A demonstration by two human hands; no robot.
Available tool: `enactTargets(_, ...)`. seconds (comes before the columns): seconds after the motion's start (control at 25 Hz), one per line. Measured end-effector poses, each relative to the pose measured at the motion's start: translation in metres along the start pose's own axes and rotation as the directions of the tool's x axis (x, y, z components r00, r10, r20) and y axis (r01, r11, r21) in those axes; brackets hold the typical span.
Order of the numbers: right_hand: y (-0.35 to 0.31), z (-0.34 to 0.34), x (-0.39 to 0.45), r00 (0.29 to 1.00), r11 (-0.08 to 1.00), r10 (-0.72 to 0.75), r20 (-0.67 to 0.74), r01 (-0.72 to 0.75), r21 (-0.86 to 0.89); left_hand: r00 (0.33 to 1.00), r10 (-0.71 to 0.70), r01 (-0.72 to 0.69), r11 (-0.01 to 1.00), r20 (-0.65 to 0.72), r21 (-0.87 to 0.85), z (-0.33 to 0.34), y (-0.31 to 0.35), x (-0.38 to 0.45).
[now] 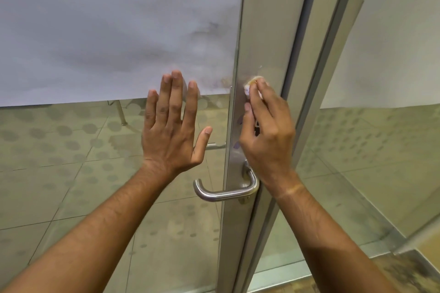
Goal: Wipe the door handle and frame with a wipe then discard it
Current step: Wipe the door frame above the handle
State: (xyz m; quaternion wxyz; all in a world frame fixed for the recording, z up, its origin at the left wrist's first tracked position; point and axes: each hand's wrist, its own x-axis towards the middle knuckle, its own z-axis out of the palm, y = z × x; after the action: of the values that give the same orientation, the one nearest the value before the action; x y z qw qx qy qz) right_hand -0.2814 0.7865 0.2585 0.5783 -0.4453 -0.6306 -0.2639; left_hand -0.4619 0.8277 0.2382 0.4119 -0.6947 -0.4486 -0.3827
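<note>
The steel door handle (226,191) sat just below the right hand (266,131), which pinched a crumpled wipe (252,83) against the metal door frame (262,43). The left hand (171,126) lay flat, fingers spread, on the glass pane (95,162).

Hands I see: two, a flat left hand (172,123) and a curled right hand (266,131)
Handles: one curved brushed-steel lever door handle (223,191)
Wipes: one crumpled pale wipe (252,85)
Frames: one grey aluminium door frame (259,31)
</note>
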Motion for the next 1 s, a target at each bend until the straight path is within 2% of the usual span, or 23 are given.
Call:
enactTargets(0.16,-0.007,0.005,-0.011,0.981,0.999,0.022,0.191,-0.012,-0.053,1.000,0.006,-0.006,1.000,-0.015,0.000,0.001,0.001,0.000)
enactTargets(0.48,-0.001,0.004,-0.039,0.931,0.995,-0.023,0.365,0.057,-0.081,1.000,0.001,-0.001,1.000,-0.025,-0.001,0.001,0.001,0.000)
enactTargets(0.56,-0.002,0.003,-0.042,0.925,0.997,-0.003,0.379,0.033,-0.073,1.000,0.003,-0.003,1.000,-0.020,-0.002,0.000,0.001,0.000)
enactTargets(0.68,-0.004,0.007,-0.026,0.951,0.998,0.028,0.309,-0.009,-0.063,1.000,0.001,-0.001,1.000,-0.017,-0.005,0.000,0.001,0.000)
enactTargets(0.8,-0.002,0.013,-0.019,0.962,0.998,0.003,0.274,0.015,-0.063,1.000,0.002,-0.002,1.000,-0.016,0.006,0.001,0.001,0.000)
enactTargets(1.0,0.015,-0.004,-0.057,0.901,0.992,-0.079,0.428,0.115,-0.059,1.000,0.004,-0.004,1.000,-0.028,0.017,0.002,0.001,-0.001)
